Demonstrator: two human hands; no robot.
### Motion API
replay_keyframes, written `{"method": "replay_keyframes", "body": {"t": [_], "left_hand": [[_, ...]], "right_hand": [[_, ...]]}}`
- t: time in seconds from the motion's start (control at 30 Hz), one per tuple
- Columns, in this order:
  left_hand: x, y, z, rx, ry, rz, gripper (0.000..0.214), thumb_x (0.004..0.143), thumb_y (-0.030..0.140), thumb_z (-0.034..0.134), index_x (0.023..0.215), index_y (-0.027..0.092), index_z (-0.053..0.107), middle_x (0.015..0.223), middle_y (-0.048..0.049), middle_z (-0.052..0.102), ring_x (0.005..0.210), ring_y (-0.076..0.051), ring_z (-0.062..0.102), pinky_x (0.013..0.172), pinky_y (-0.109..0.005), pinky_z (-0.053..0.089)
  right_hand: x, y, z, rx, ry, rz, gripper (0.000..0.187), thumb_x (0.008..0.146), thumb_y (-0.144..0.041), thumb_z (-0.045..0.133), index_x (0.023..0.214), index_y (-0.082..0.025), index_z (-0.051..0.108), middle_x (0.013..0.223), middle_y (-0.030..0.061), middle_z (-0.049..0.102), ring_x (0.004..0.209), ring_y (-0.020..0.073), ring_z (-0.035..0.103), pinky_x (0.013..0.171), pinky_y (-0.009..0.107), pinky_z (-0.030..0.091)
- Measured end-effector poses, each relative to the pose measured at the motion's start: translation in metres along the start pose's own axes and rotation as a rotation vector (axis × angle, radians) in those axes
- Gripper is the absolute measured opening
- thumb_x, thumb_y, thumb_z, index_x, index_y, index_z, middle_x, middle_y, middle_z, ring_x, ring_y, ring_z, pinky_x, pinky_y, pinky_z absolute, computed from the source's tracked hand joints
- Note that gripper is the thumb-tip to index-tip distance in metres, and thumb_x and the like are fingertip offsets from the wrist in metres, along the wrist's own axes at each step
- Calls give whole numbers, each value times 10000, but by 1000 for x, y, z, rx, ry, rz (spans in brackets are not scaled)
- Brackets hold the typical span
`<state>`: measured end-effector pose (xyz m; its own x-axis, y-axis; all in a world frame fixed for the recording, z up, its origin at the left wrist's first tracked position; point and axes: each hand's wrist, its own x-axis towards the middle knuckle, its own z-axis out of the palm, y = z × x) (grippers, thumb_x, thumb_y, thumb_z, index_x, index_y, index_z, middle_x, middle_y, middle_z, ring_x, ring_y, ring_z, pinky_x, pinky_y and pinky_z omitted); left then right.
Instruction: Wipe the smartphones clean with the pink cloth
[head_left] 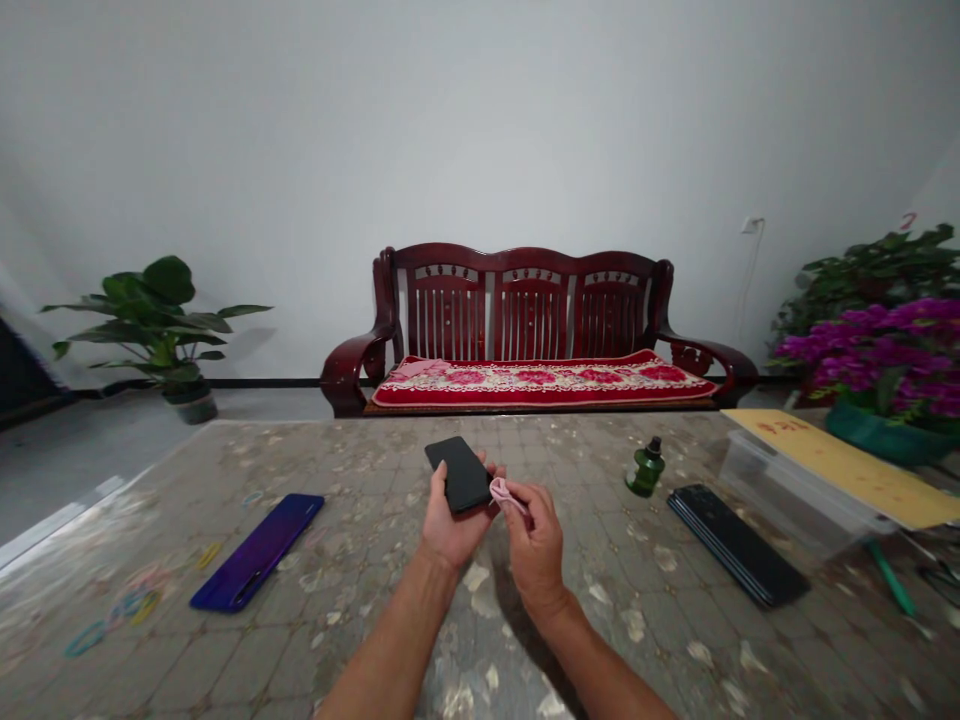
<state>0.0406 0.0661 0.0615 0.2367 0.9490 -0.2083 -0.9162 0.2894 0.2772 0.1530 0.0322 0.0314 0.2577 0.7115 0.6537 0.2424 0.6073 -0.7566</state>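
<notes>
A black smartphone (459, 474) rests in my left hand (447, 530), its dark face turned up and the thumb along its near left edge. My right hand (537, 545) pinches a folded pink cloth (504, 492) close to the phone's right edge. Whether the cloth touches the phone, I cannot tell. Both hands are above the patterned tablecloth (480, 660). To the left lies a blue-purple phone (259, 553), back side up. Over on the right are a stack of dark phones (735, 545) and a small green bottle (645, 468) with a black cap.
Colourful rubber bands (127, 605) lie at the left. At the right stand a clear plastic box (802, 495) under a yellow envelope (847, 460), and purple flowers (885, 350) in a green pot. A green-handled tool (891, 578) lies near the box. Behind the table is a wooden bench (529, 290).
</notes>
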Motion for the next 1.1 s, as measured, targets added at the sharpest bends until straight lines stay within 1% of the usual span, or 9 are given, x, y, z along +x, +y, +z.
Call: {"method": "replay_keyframes", "body": {"t": [0.1, 0.23, 0.33, 0.43, 0.53, 0.7, 0.8, 0.93, 1.1], "left_hand": [[2, -5, -3, -47, 50, -29, 468, 972, 446, 391, 981, 71, 671, 855, -152, 688, 862, -273, 696, 807, -411, 576], [2, -13, -4, -69, 64, -40, 468, 971, 452, 399, 969, 66, 665, 863, -156, 694, 900, -281, 704, 888, -439, 559], [2, -17, -3, -59, 73, -71, 482, 976, 456, 375, 954, 71, 664, 865, -160, 697, 844, -263, 712, 832, -408, 585], [2, -19, -3, -65, 70, -90, 496, 984, 445, 345, 943, 65, 663, 864, -177, 698, 804, -249, 709, 721, -358, 603], [3, -22, -4, -78, 86, -105, 519, 987, 446, 318, 953, 58, 661, 881, -192, 702, 802, -249, 706, 694, -352, 603], [1, -25, -5, -31, 86, -147, 510, 970, 445, 350, 984, 44, 665, 911, -187, 713, 829, -247, 711, 754, -339, 592], [0, -25, -2, -45, 91, -155, 496, 974, 435, 339, 961, 60, 662, 872, -171, 710, 791, -233, 709, 725, -331, 595], [1, -25, -1, -65, 105, -117, 460, 976, 434, 338, 916, 106, 655, 798, -140, 697, 812, -258, 708, 709, -381, 602], [1, -27, -6, -10, 62, -155, 523, 969, 487, 337, 895, 82, 659, 879, -187, 704, 941, -312, 697, 846, -449, 578]], "right_hand": [[-3, -2, 2, -105, -34, -182, 177, 921, -163, 582, 1041, -234, 690, 953, 45, 663, 907, 163, 622, 815, 296, 524], [-7, -4, 5, -189, -109, -376, 251, 904, -80, 578, 1075, -241, 668, 940, 38, 658, 907, 164, 615, 839, 323, 522], [-5, -1, 2, -231, -137, -454, 275, 897, -49, 561, 1074, -237, 658, 931, 40, 654, 905, 169, 610, 847, 342, 519], [1, 5, -6, -275, -87, -452, 266, 894, -45, 551, 1047, -233, 661, 882, 39, 632, 854, 168, 595, 771, 318, 522], [3, 8, -11, -308, -46, -417, 248, 889, -49, 554, 1016, -228, 668, 849, 36, 612, 821, 169, 585, 734, 305, 517], [-5, 0, -6, -294, -111, -481, 283, 880, -36, 547, 1049, -230, 665, 895, 42, 635, 876, 170, 603, 816, 332, 521], [-5, 0, -7, -303, -114, -480, 290, 876, -36, 537, 1035, -236, 673, 889, 41, 637, 878, 168, 604, 819, 332, 525], [-2, 5, -13, -326, -69, -431, 274, 881, -55, 534, 1014, -237, 691, 843, 36, 624, 836, 169, 597, 757, 316, 525], [-9, 1, -8, -287, -158, -483, 303, 885, -66, 539, 1064, -257, 691, 887, 44, 644, 871, 174, 605, 800, 343, 538]]}}
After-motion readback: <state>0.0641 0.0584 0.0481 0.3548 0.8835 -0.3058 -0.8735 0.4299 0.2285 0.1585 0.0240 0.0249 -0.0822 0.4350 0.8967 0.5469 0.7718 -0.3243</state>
